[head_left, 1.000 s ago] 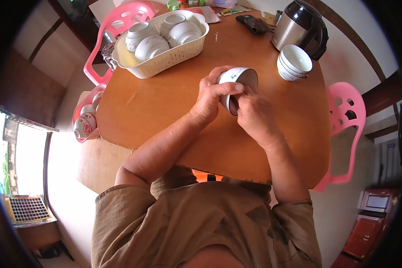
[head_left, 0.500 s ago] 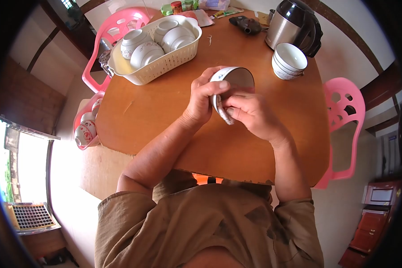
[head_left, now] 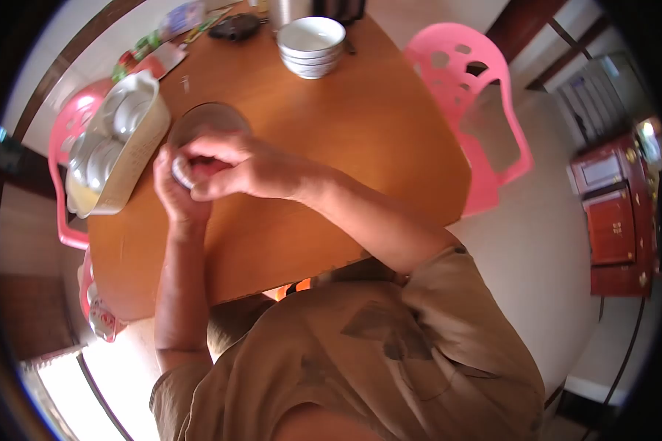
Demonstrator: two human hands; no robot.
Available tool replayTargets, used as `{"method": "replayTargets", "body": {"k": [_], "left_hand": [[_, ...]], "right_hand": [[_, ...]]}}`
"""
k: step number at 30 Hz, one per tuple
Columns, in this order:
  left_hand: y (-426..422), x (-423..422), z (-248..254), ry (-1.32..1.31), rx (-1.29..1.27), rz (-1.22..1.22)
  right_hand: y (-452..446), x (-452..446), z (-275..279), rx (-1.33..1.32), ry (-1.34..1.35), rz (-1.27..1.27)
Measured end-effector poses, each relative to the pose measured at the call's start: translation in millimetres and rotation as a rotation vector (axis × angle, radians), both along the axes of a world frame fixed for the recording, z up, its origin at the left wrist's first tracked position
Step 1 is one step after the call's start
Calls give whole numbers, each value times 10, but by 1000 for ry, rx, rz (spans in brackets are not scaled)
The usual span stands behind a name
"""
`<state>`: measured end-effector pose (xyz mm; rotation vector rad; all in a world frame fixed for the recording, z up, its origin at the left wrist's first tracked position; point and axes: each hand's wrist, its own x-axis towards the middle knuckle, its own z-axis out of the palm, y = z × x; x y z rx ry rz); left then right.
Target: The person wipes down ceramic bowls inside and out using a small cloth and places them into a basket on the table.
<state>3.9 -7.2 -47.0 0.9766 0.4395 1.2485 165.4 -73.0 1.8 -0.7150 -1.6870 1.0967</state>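
Note:
My left hand [head_left: 175, 192] is closed around the side of a bowl [head_left: 212, 117], which is tilted so that its shaded inside shows. My right hand [head_left: 246, 167] pinches a small pale cloth [head_left: 182, 173] against the near rim of that bowl. Its fingers reach over the opening, and motion blurs them somewhat. Beyond my hands, a stack of several white bowls [head_left: 310, 45] stands upright near the back of the table.
A cream basket [head_left: 138, 158] of upturned bowls sits at the table's left edge. Behind the stack is a steel kettle [head_left: 281, 11]; a dark object [head_left: 234, 27] lies beside it. Pink chairs [head_left: 485, 117] flank the wooden table [head_left: 360, 147]. Patterned bowls [head_left: 103, 320] sit low at left.
My view has turned to the right, so the table and basket appear further left. My right hand has moved further over the bowl, with the cloth still at its rim.

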Motion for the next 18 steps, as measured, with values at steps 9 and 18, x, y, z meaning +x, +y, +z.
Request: {"method": "replayTargets", "body": {"k": [9,18], "left_hand": [[-94,80,160,-161,-180,-185],[-50,81,160,-117,-152,-318]], "right_hand": [[-94,-183,-183,671,-764,-617],[-133,98,122,-29,-246,-281]]}}
